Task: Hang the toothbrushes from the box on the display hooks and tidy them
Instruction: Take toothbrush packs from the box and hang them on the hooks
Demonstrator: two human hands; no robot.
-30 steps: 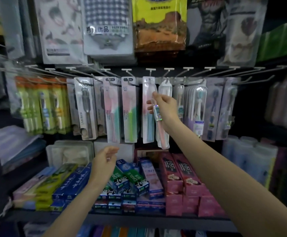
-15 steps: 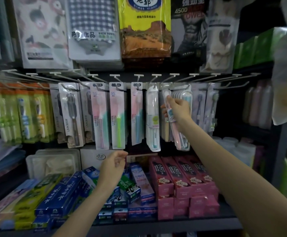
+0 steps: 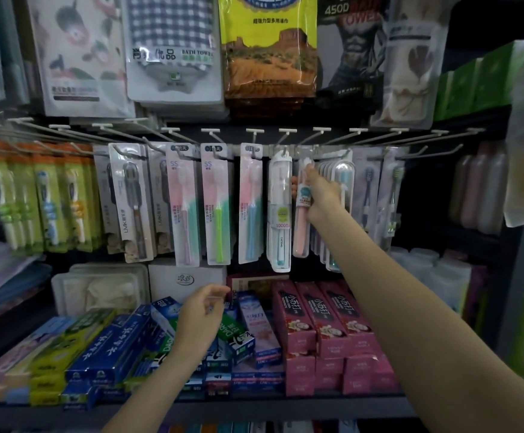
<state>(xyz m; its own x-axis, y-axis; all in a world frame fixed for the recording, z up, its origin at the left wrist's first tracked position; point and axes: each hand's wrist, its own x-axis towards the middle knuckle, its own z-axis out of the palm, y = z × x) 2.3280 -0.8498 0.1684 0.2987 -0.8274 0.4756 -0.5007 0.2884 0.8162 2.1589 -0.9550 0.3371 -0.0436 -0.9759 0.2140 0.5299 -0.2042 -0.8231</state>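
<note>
right hand [image 3: 320, 195] pinches a pink toothbrush pack [image 3: 301, 220] near its top, just below the hook row [image 3: 285, 132]; most of the pack hangs toward 6 o'clock from the grip. the pack is slim, rounded, glossy clear plastic with a round teal label. at 9 o'clock hangs a white toothbrush case [image 3: 280, 214]. left hand [image 3: 200, 320] hovers half-curled and empty above toothpaste boxes [image 3: 313, 335].

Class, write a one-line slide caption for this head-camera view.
Right hand holds a pink toothbrush pack up at the display hooks; left hand waits empty.

Right hand [image 3: 321, 195], seemingly gripping toothbrush [image 3: 301, 226]
</note>
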